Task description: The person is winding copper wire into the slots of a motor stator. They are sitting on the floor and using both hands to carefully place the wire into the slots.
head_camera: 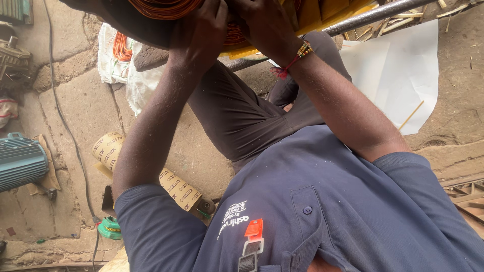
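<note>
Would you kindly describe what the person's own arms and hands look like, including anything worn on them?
Both arms are bare from the short navy-blue sleeves of a polo shirt down to the hands. The left hand wears nothing visible. The right hand has a beaded bracelet at the wrist, with gold, red and green beads, tied with a red thread ending in a small tassel.

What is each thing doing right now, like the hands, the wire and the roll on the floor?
Left hand: pressed on the copper wire coil, fingers bent.
Right hand: gripping the coil beside it.
Copper wire coil: wound in loops, partly out of view.
Patterned paper roll: lying on its side, rolled up.
White sheet: spread flat on the ground.
Teal motor: sitting alone, untouched.
</note>
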